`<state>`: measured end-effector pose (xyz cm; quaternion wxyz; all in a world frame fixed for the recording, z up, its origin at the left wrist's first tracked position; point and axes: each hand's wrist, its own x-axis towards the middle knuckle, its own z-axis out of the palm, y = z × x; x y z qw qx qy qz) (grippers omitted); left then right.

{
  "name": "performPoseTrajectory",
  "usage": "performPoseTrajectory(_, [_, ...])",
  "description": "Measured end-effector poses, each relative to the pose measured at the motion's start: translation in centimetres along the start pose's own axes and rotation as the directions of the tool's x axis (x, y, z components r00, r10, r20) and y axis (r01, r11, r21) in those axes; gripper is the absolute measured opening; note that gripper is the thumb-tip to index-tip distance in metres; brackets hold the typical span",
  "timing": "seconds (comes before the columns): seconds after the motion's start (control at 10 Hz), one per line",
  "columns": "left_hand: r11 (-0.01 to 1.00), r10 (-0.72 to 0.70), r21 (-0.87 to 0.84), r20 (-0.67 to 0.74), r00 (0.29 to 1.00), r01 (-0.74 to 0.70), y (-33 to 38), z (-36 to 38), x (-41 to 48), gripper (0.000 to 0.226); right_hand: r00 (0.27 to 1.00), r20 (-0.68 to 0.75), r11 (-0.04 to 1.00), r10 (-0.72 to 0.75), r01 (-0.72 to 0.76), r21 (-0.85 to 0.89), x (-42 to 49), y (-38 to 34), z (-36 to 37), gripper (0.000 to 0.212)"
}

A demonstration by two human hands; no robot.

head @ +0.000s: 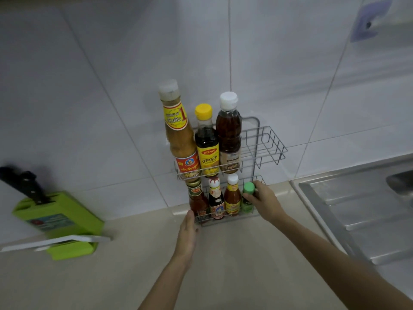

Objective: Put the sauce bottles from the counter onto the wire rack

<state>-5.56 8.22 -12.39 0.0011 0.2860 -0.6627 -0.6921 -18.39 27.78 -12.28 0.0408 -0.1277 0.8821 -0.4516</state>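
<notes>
A two-tier wire rack [266,142] stands against the tiled wall. Its upper tier holds three tall bottles: a tan sauce bottle [180,139], a dark bottle with a yellow cap [206,142] and a brown bottle with a white cap [229,135]. Several small bottles fill the lower tier, with a small green-capped bottle [247,198] at the right end. My right hand [263,202] grips that green-capped bottle by its neck and cap inside the rack. My left hand [187,231] rests flat against the rack's lower left corner, fingers extended.
A green knife block [60,218] with a black-handled knife [24,182] stands at the left on the beige counter [223,265]. A white board [55,241] lies in front of it. A steel sink drainboard [362,209] lies to the right.
</notes>
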Motion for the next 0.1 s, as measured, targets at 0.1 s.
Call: performPoseTrajectory(0.1, [0.992,-0.004,0.125,0.022,1.000,0.001,-0.50,-0.62,0.43,0.073,0.998,0.060,1.000,0.017,-0.017,-0.002,0.28,0.03,-0.11,0.021])
